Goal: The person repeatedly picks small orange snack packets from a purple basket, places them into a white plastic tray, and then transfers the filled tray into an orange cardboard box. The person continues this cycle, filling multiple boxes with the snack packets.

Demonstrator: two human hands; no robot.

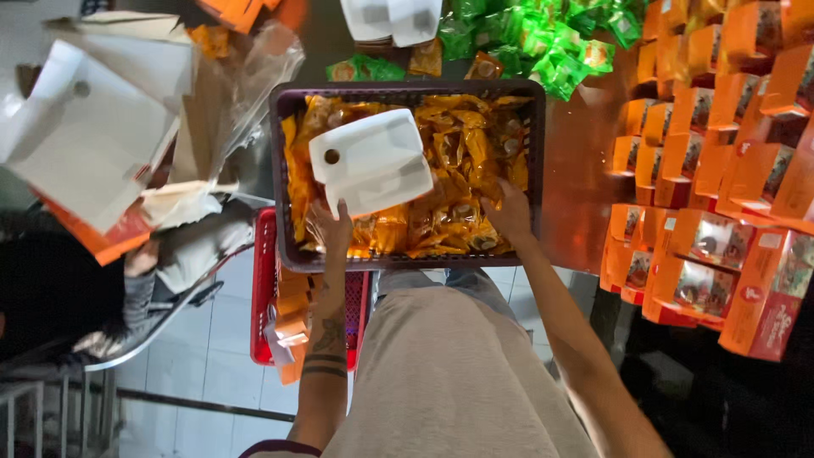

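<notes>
Overhead, two hands work over a dark plastic crate point(280, 170) full of orange snack packets point(462, 148).

Left hand point(329, 227) grips the near edge of a flat white folded carton point(371, 161) with a round hole, holding it tilted above the packets; right hand point(511, 212) is down among the packets at the crate's right side, fingers curled into them (whether it has actually closed on one, I cannot tell). Crate sits at the near edge of a brown tabletop point(577, 170). Green packets point(543, 38) lie heaped beyond it, orange boxes point(721, 170) stand stacked at the right, and a red basket point(263, 288) rests below the crate, over the tiled floor point(203, 356).
</notes>
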